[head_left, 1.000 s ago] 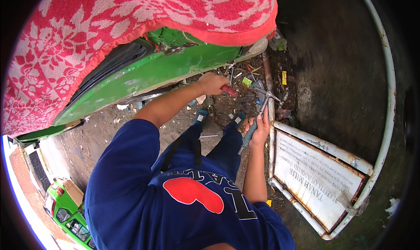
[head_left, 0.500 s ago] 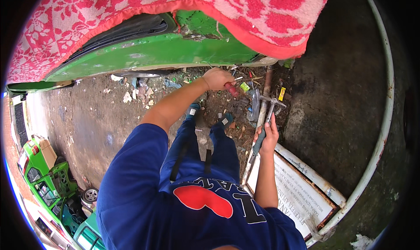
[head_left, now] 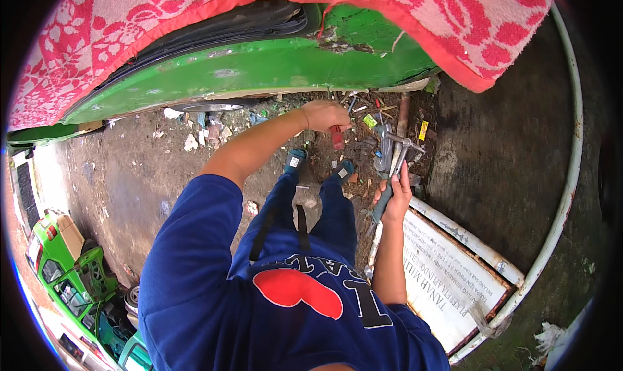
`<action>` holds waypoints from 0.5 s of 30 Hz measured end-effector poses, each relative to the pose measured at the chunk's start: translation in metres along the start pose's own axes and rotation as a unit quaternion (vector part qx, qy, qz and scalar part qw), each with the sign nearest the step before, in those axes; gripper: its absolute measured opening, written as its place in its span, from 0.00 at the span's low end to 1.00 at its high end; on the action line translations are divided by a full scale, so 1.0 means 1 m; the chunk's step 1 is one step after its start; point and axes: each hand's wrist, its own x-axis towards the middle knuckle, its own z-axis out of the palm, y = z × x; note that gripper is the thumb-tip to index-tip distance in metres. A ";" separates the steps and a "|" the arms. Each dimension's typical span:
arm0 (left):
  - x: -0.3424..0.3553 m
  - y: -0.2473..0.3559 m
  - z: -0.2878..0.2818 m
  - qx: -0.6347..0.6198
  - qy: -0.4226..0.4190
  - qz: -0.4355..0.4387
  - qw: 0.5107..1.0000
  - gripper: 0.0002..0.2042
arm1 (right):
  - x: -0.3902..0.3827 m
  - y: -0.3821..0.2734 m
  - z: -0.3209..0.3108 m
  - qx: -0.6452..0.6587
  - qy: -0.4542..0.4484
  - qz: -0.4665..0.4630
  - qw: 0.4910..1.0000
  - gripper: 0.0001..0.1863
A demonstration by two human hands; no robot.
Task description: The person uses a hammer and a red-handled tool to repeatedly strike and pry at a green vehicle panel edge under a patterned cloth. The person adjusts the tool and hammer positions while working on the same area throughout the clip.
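My left hand (head_left: 324, 116) is closed around a tool with a red handle (head_left: 337, 138). The butt of the handle points down toward my feet; its working end is hidden by the hand, so its kind cannot be told. That hand is beside the lower edge of a green car body panel (head_left: 259, 72), which has scuffed, flaking paint. To the right, my right hand (head_left: 397, 199) grips a hammer (head_left: 405, 144) by its dark grey-green handle. The metal hammer head is raised beyond the fingers, apart from the panel.
A red and pink patterned blanket (head_left: 480, 21) drapes over the car. Litter and a rusty pole (head_left: 403, 111) lie on the ground. At right are a framed white signboard (head_left: 448, 274) and a curved white pipe (head_left: 577, 111). Another green car (head_left: 65, 274) stands at lower left.
The view has shifted, so the car and blanket appear further right. The red handle has turned from slanting to nearly straight down. Both hands keep their tools.
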 end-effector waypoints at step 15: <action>-0.084 0.035 -0.008 -0.095 0.218 -0.203 0.950 0.13 | -0.043 0.022 0.043 -0.032 0.035 -0.013 0.999 0.32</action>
